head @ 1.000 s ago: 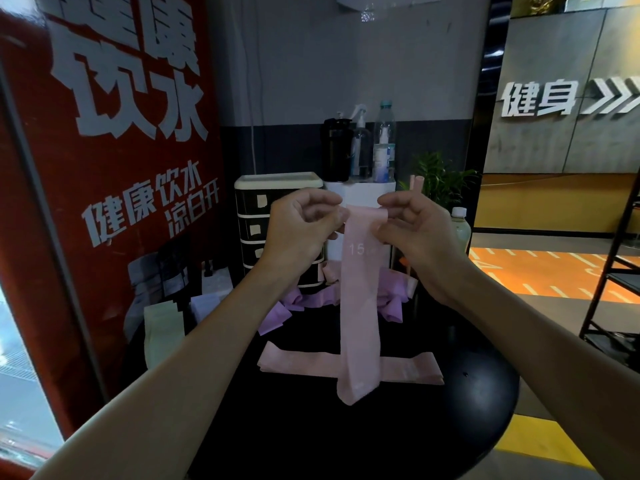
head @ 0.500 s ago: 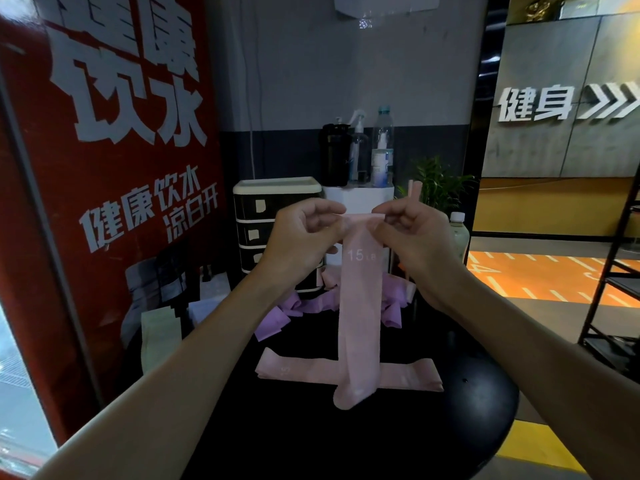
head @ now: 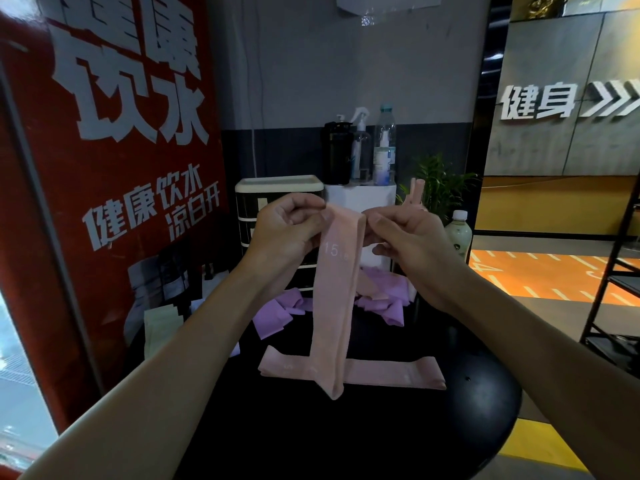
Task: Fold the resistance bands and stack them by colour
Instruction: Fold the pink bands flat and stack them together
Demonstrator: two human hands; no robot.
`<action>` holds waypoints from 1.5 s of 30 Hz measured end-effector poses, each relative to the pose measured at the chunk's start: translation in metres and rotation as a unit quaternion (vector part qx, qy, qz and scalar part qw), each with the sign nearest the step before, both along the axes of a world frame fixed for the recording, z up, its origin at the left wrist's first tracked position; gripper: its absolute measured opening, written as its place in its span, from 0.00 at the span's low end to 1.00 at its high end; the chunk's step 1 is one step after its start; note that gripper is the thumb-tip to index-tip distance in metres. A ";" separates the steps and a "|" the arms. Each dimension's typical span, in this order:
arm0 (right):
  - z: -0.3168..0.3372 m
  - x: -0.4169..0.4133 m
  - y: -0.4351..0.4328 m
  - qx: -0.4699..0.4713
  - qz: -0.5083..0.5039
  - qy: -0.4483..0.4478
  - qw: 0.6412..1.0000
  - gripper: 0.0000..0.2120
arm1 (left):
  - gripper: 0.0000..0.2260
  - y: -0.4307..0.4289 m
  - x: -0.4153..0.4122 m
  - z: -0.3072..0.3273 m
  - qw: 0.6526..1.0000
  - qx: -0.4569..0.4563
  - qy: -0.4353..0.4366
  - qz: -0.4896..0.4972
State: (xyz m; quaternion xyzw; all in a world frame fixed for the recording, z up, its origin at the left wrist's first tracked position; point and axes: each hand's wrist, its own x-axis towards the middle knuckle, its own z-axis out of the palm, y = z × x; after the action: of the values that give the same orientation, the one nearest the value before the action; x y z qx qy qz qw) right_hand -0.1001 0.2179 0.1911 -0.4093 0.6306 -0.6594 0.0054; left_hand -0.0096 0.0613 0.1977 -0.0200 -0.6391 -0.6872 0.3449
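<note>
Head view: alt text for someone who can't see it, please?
Left hand and right hand pinch the top of a hanging pink band over a black table. A flat pink band lies beneath it, purple bands behind.

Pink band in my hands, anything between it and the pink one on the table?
Nothing visible. The held band hangs from the left hand and right hand, its end over the flat pink band.
</note>
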 end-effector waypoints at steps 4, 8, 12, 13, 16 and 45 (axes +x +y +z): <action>0.000 0.002 -0.004 0.014 -0.006 0.022 1.000 0.05 | 0.06 -0.003 0.003 -0.001 1.000 0.018 -0.004 -0.017; 0.000 0.003 -0.007 0.006 -0.028 0.032 0.999 0.08 | 0.08 -0.005 0.005 -0.002 1.000 0.003 -0.011 -0.019; 0.002 0.002 -0.009 -0.017 -0.033 0.006 0.999 0.06 | 0.11 -0.004 0.007 -0.003 0.998 -0.053 -0.019 -0.020; 0.002 0.003 -0.009 -0.017 -0.031 0.009 0.999 0.06 | 0.11 -0.003 0.008 -0.003 0.997 -0.073 -0.019 -0.015; 0.003 0.004 -0.008 -0.018 -0.021 0.014 1.000 0.06 | 0.09 -0.002 0.006 -0.003 0.992 -0.125 -0.006 0.020; -0.007 0.011 -0.013 -0.007 -0.013 0.047 0.999 0.06 | 0.04 0.001 0.004 0.007 0.964 -0.251 -0.005 0.092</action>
State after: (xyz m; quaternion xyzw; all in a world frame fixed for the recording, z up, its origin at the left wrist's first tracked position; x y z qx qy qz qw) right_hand -0.0888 0.2050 0.1836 -0.4317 0.6311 -0.6434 -0.0359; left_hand -0.0053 0.0620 0.2046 -0.0440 -0.7918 -0.4700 0.3876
